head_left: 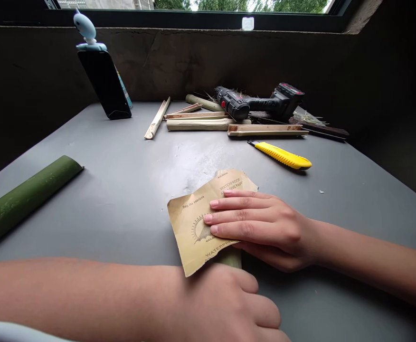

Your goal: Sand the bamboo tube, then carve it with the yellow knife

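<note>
My right hand (261, 228) presses a sheet of tan waterproof abrasive paper (190, 223) down, its fingers spread across the paper's printed back. The sheet is folded around a short bamboo piece (231, 259), and only a small pale-green stretch of that piece shows below the paper. My left hand (225, 299) grips the bamboo piece just below the paper, with its fingers curled over the far side. Most of the bamboo is hidden by the paper and my hands.
A split green bamboo half (26, 199) lies at the left of the grey table (122, 142). Further back are a yellow utility knife (282, 156), a black cordless drill (258, 102), several bamboo strips (208, 124) and a phone (104, 85) on a stand against the wall.
</note>
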Demonstrator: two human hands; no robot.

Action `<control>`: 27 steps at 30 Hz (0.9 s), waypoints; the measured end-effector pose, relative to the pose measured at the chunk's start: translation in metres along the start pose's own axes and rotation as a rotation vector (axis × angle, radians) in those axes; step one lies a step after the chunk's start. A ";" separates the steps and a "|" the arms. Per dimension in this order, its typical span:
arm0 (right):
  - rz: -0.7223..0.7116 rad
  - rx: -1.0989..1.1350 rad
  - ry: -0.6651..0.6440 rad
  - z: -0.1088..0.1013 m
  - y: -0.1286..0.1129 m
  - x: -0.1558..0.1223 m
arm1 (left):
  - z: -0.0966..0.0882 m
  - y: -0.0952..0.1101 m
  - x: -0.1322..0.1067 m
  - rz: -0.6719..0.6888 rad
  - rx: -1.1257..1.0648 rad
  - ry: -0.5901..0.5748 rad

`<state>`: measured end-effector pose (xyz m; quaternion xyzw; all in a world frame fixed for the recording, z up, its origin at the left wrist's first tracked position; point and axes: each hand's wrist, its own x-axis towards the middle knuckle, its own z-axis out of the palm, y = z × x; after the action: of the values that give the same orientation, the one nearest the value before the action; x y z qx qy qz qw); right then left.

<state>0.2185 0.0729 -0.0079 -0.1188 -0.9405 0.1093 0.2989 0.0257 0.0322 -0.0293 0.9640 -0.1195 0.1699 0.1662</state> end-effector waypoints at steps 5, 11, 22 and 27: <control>-0.008 -0.014 -0.013 -0.001 0.000 0.001 | -0.001 0.001 0.000 -0.011 -0.024 -0.009; -0.019 -0.030 -0.019 -0.002 0.001 0.001 | -0.004 0.003 0.004 -0.049 -0.055 -0.054; -0.024 -0.034 -0.014 -0.001 0.001 0.001 | -0.006 0.002 0.005 -0.045 -0.067 -0.038; -0.025 -0.029 -0.015 -0.001 0.001 0.001 | -0.005 0.004 0.004 -0.055 -0.060 -0.039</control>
<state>0.2183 0.0745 -0.0063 -0.1106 -0.9457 0.0930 0.2913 0.0267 0.0297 -0.0222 0.9646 -0.1013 0.1427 0.1972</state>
